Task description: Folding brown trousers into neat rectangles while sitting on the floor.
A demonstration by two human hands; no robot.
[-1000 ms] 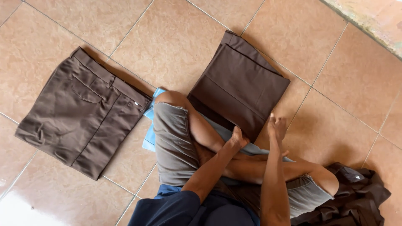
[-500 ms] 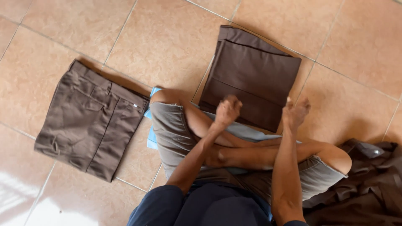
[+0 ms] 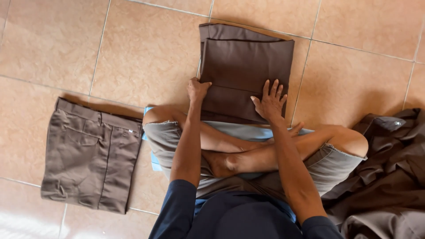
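Observation:
A folded dark brown garment [image 3: 245, 62] lies flat on the tiled floor in front of my crossed legs. My left hand [image 3: 197, 89] rests on its left edge with the fingers curled at the fold. My right hand [image 3: 270, 101] lies flat on its lower right part, fingers spread. Neither hand lifts the cloth.
A folded grey-brown pair of shorts [image 3: 90, 155] lies on the floor to the left. A crumpled heap of brown clothes [image 3: 387, 177] sits at the right. A light blue cloth [image 3: 152, 161] shows under my legs. The floor is of large tan tiles [image 3: 146, 57].
Both hands have gone forward from above my knees and come down on the folded dark brown garment. The view has shifted so the garment lies straighter ahead.

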